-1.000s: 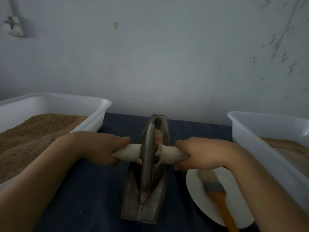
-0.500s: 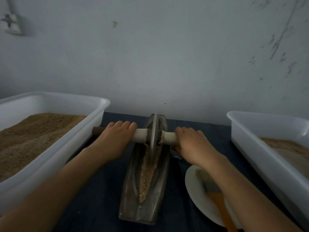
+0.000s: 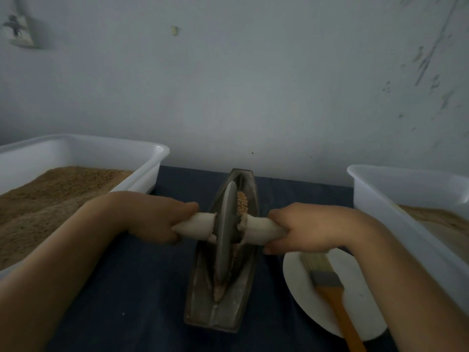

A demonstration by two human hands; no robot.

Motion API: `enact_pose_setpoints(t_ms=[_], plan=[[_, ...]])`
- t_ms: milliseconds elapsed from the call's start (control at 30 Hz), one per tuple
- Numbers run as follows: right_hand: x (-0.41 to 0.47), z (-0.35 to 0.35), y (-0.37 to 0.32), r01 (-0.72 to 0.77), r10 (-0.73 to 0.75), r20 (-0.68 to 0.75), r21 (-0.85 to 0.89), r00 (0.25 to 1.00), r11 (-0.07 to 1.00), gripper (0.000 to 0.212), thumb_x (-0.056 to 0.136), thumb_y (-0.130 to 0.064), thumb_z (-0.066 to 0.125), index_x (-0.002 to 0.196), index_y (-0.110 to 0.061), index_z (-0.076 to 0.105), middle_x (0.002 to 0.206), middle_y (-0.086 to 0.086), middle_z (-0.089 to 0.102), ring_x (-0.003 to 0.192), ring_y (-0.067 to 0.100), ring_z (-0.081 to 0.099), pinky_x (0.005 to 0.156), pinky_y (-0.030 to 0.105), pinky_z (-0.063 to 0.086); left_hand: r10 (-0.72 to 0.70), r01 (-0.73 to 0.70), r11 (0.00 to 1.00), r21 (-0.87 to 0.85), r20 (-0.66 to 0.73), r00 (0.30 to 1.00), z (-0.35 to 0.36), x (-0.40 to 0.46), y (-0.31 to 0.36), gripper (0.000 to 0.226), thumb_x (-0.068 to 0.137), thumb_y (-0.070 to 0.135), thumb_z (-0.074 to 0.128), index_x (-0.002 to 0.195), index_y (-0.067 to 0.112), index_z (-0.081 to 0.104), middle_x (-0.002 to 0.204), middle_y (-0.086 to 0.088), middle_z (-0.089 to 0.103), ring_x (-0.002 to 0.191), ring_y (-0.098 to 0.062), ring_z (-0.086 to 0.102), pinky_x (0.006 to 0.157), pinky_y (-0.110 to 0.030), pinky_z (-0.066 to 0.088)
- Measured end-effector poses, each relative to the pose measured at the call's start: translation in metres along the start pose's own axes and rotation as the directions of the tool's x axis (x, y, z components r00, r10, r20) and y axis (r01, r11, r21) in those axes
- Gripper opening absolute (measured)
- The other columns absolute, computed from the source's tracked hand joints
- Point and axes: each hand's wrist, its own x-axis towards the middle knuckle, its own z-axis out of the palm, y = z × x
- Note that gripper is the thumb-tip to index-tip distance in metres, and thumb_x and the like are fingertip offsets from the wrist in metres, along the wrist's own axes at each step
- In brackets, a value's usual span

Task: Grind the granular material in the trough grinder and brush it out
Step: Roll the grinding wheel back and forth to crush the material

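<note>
A dark metal boat-shaped trough grinder (image 3: 203, 308) lies lengthwise on the dark blue cloth in the middle. Its grey grinding wheel (image 3: 225, 232) stands upright in the groove at mid-length. A white wrapped axle handle (image 3: 195, 224) runs through the wheel. My left hand (image 3: 152, 217) grips the axle's left end and my right hand (image 3: 304, 227) grips its right end. Brown granular material (image 3: 242, 203) shows in the groove beyond the wheel, and a thin strip of it lies at the near tip. A brush (image 3: 327, 280) with an orange handle lies on a white plate (image 3: 360, 313) at the right.
A white tub (image 3: 142, 158) holding brown granules stands at the left. Another white tub (image 3: 375, 189) with paler material stands at the right, close behind the plate. A grey wall rises right behind the trough's far end.
The wheel has rolled back from the trough's far end to its middle, toward me. Both hands came back with the axle and keep their grip.
</note>
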Motion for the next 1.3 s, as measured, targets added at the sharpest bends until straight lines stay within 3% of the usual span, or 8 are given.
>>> enact_pose_setpoints(t_ms=[133, 267, 433, 533, 700, 933, 1167, 1300], plan=[[0.025, 0.011, 0.013, -0.083, 0.069, -0.191, -0.068, 0.979, 0.994, 0.03, 0.088, -0.042, 0.057, 0.102, -0.017, 0.048, 0.095, -0.002, 0.053, 0.086, 0.015, 0.052, 0.063, 0.029, 0.037, -0.016, 0.009, 0.999, -0.048, -0.149, 0.989, 0.004, 0.023, -0.005, 0.032, 0.091, 0.016, 0.056, 0.114, 0.026, 0.034, 0.11, 0.004, 0.049, 0.095, -0.01, 0.049, 0.082, -0.023, 0.038], [0.049, 0.031, 0.028, -0.147, 0.014, -0.54, -0.205, 0.841, 0.968, 0.028, 0.09, -0.037, 0.052, 0.11, -0.018, 0.046, 0.111, 0.001, 0.054, 0.1, 0.021, 0.05, 0.071, 0.031, 0.025, -0.076, 0.093, 0.995, 0.039, -0.313, 0.947, 0.01, 0.04, -0.009, 0.036, 0.091, 0.019, 0.055, 0.121, 0.019, 0.036, 0.122, -0.002, 0.048, 0.107, -0.016, 0.05, 0.09, -0.028, 0.039], [0.052, 0.039, 0.034, -0.136, 0.016, -0.601, -0.155, 0.799, 0.978, 0.029, 0.091, -0.036, 0.053, 0.112, -0.017, 0.046, 0.111, 0.001, 0.054, 0.101, 0.021, 0.049, 0.073, 0.033, 0.028, 0.031, 0.244, 0.921, 0.305, -0.681, 0.732, 0.03, 0.056, -0.007, 0.041, 0.089, 0.026, 0.056, 0.124, 0.023, 0.034, 0.123, 0.003, 0.046, 0.111, -0.015, 0.047, 0.094, -0.028, 0.036], [0.047, 0.033, 0.03, -0.132, 0.035, -0.511, -0.155, 0.859, 0.979, 0.027, 0.092, -0.034, 0.051, 0.111, -0.015, 0.045, 0.112, 0.003, 0.054, 0.098, 0.021, 0.05, 0.072, 0.032, 0.028, 0.035, 0.223, 0.926, 0.303, -0.659, 0.751, 0.028, 0.053, -0.006, 0.038, 0.089, 0.026, 0.056, 0.121, 0.023, 0.034, 0.121, 0.003, 0.049, 0.108, -0.014, 0.049, 0.093, -0.027, 0.036], [0.023, 0.014, 0.014, -0.052, 0.039, -0.167, -0.076, 0.985, 0.996, 0.026, 0.091, -0.037, 0.056, 0.1, -0.016, 0.045, 0.083, -0.006, 0.046, 0.069, 0.006, 0.042, 0.056, 0.022, 0.031, 0.021, 0.06, 0.977, 0.204, -0.376, 0.926, 0.015, 0.026, -0.001, 0.034, 0.091, 0.026, 0.056, 0.116, 0.028, 0.033, 0.109, 0.009, 0.049, 0.093, -0.006, 0.046, 0.083, -0.019, 0.034], [-0.01, 0.001, -0.004, 0.03, -0.029, 0.016, -0.055, 0.999, 0.998, 0.03, 0.088, -0.044, 0.058, 0.073, -0.028, 0.038, 0.075, -0.009, 0.046, 0.063, 0.002, 0.042, 0.052, 0.019, 0.033, 0.012, -0.01, 0.997, 0.08, -0.032, 0.999, -0.001, -0.007, 0.006, 0.03, 0.091, 0.024, 0.057, 0.11, 0.027, 0.034, 0.098, 0.009, 0.049, 0.091, -0.009, 0.051, 0.084, -0.025, 0.042], [0.025, 0.011, 0.014, -0.053, 0.043, -0.177, -0.057, 0.983, 0.997, 0.024, 0.09, -0.036, 0.056, 0.086, -0.021, 0.038, 0.084, -0.004, 0.049, 0.072, 0.01, 0.046, 0.058, 0.025, 0.034, -0.019, 0.035, 0.998, 0.058, -0.251, 0.968, 0.008, 0.028, -0.005, 0.031, 0.091, 0.02, 0.056, 0.113, 0.025, 0.035, 0.112, 0.003, 0.049, 0.099, -0.01, 0.049, 0.087, -0.025, 0.039], [0.054, 0.032, 0.033, -0.151, 0.044, -0.506, -0.171, 0.861, 0.974, 0.024, 0.09, -0.029, 0.055, 0.106, -0.014, 0.046, 0.11, 0.005, 0.054, 0.097, 0.022, 0.049, 0.07, 0.032, 0.027, -0.011, 0.205, 0.945, 0.256, -0.601, 0.799, 0.022, 0.055, -0.008, 0.034, 0.091, 0.022, 0.052, 0.121, 0.02, 0.035, 0.121, 0.001, 0.046, 0.11, -0.017, 0.047, 0.093, -0.029, 0.037]])
